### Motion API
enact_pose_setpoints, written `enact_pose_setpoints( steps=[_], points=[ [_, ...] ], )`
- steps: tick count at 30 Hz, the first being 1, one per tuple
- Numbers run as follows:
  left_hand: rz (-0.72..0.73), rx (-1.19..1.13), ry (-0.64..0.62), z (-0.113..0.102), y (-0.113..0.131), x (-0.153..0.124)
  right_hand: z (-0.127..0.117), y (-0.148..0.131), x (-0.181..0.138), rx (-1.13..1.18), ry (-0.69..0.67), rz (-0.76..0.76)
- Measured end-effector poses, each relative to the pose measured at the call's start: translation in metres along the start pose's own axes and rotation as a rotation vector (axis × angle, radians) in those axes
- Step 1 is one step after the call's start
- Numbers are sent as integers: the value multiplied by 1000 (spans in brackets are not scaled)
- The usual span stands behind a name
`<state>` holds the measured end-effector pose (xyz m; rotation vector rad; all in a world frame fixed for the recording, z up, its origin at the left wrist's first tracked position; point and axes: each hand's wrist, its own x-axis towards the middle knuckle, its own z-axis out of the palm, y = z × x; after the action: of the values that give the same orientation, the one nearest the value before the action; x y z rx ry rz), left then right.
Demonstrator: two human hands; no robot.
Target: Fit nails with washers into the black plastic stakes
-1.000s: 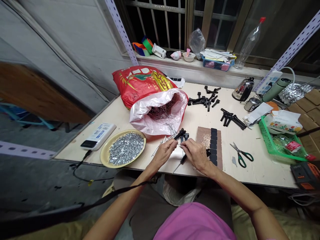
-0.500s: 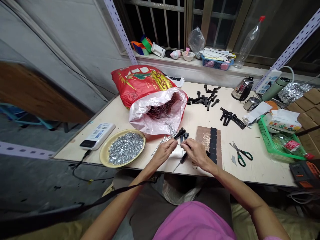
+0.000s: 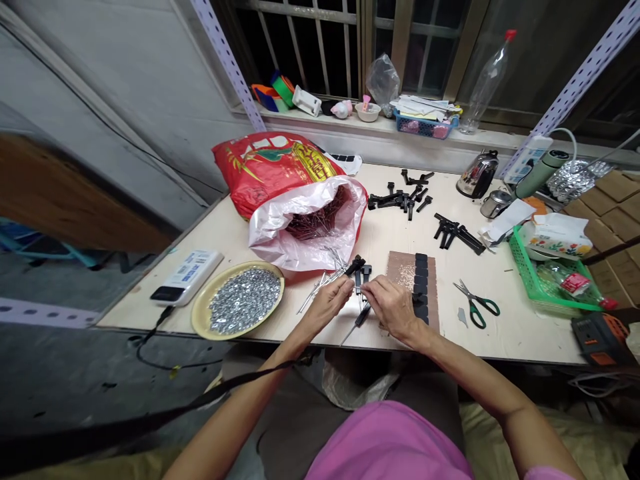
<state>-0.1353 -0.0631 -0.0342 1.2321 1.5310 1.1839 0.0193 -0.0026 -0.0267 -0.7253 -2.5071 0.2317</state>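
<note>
My left hand [image 3: 330,297] is closed in a pinch, thumb uppermost. Facing it, my right hand [image 3: 393,305] pinches too. A thin metal rod [image 3: 357,288] spans the small gap between their fingertips; most of it is hidden by the fingers. Just beyond the left fingers shows a black plastic piece [image 3: 356,263]; whether it touches them I cannot tell. Another black piece with a thin rod [image 3: 361,316] lies below the hands. Several loose metal rods [image 3: 316,291] lie between my left hand and a red bag [image 3: 275,157], whose white mouth gapes over more rods.
A yellow dish [image 3: 197,319] of small silver metal parts and a white power bank [image 3: 187,277] stand left. Black plastic pieces [image 3: 400,199] lie at the back. Right are a brown sheet with black pads [image 3: 400,267], scissors [image 3: 477,307], a green basket [image 3: 525,283] and a kettle [image 3: 477,175].
The view has shifted slightly, so the tabletop things sit a little further left. Both hands keep their pinch on the rod, almost in the same place.
</note>
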Motion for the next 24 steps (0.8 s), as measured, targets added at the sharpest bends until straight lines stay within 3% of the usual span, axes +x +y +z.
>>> enact_pose_setpoints(
  steps=[8, 13, 16, 20, 24],
  points=[
    [47, 109, 16, -1, 6, -3, -2, 4, -1, 189, -72, 94],
    [-166, -191, -123, 1, 8, -4, -2, 2, -1, 84, -46, 24],
    [-215, -306, -152, 3, 9, -3, -2, 1, -1, 154, -38, 42],
    [-197, -187, -91, 4, 8, -1, -9, 14, -6, 291, -17, 58],
    [-111, 24, -64, 8, 3, -5, -28, 54, -24, 242, -3, 94]
  ],
)
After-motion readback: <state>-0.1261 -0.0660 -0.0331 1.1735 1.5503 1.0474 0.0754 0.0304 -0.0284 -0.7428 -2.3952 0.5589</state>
